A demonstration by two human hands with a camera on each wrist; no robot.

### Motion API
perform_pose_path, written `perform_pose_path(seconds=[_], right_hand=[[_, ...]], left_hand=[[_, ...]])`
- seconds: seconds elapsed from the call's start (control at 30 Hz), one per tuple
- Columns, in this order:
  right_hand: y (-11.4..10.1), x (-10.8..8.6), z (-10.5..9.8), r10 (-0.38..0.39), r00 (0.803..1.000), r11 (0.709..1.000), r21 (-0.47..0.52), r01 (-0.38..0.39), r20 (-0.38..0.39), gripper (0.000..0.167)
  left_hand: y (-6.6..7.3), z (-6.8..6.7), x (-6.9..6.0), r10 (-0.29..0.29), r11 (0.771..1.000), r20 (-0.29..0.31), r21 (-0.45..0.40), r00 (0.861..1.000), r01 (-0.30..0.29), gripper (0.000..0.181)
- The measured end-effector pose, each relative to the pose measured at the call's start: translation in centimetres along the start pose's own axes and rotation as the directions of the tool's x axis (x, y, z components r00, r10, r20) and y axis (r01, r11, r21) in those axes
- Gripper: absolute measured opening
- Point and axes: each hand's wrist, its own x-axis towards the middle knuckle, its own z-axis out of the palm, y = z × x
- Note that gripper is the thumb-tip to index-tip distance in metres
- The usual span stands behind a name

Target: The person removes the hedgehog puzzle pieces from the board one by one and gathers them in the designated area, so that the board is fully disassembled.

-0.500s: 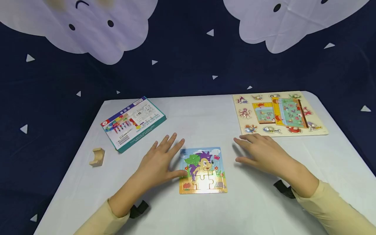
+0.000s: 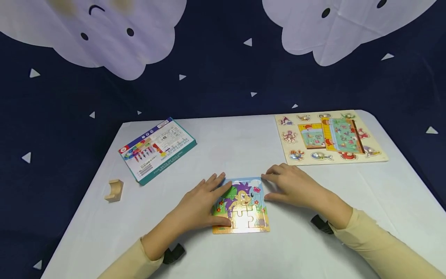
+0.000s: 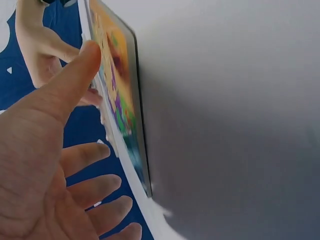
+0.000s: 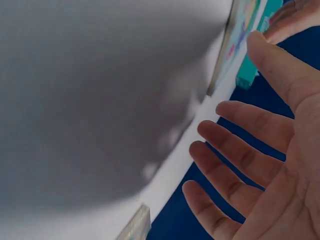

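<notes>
A square hedgehog puzzle (image 2: 244,203) lies flat on the table, its pieces fitted inside a frame. The left hand (image 2: 200,205), fingers spread, reaches over its left side, with thumb and index finger above the picture; whether they touch it I cannot tell. Close to the puzzle's right edge is the right hand (image 2: 296,186), its fingers extended and holding nothing. In the left wrist view the puzzle (image 3: 117,75) appears edge-on beside the left hand (image 3: 55,145). The right wrist view has the right hand (image 4: 265,150) below the puzzle's corner (image 4: 227,55).
At the back left lies a flat box (image 2: 158,151) with a teal side. A small curved wooden block (image 2: 115,190) sits at the left. A wooden sea-animal board (image 2: 290,149) at the back right bears two picture cards (image 2: 345,135). A dark cloth (image 2: 223,93) hangs behind the table.
Both hands have moved inward: the left one rightward, farther over the puzzle, and the right one leftward to its right edge. The puzzle lies in nearly the same place.
</notes>
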Motion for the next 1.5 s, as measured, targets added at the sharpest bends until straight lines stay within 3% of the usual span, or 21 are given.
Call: perform_pose_path(seconds=[0.17,0.4,0.73,0.93,1.23,1.5], right_hand=[[-0.3,0.6,0.8,-0.045,0.999,0.999,0.005,0.045,-0.002,0.063],[-0.4,1.1,1.3,-0.080,0.997,0.997,-0.022,0.080,0.001,0.062],[-0.7,1.5,1.5,-0.090,0.996,0.996,-0.019,0.090,-0.029,0.053],[-1.0,2.1,1.5,-0.043,0.999,0.998,0.053,0.044,-0.020,0.049],[-0.9,3.2,1.1,0.021,0.996,0.981,0.188,-0.037,0.087,0.045],[-0.3,4.5,0.9,0.080,0.971,0.953,0.269,-0.141,0.227,0.049]], left_hand=[[0.5,0.6,0.5,0.022,0.999,0.059,-0.024,0.998,-0.021,0.107],[0.7,0.6,0.9,0.009,0.998,0.113,-0.064,0.994,-0.002,0.104],[0.9,0.3,0.9,-0.011,0.999,0.125,-0.045,0.992,0.017,0.103],[0.9,0.3,1.1,-0.018,0.999,0.126,-0.034,0.992,0.022,0.104],[1.0,0.2,1.2,-0.028,0.998,0.131,-0.044,0.991,0.034,0.103],[1.1,0.2,1.2,-0.029,0.997,0.125,-0.061,0.992,0.036,0.102]])
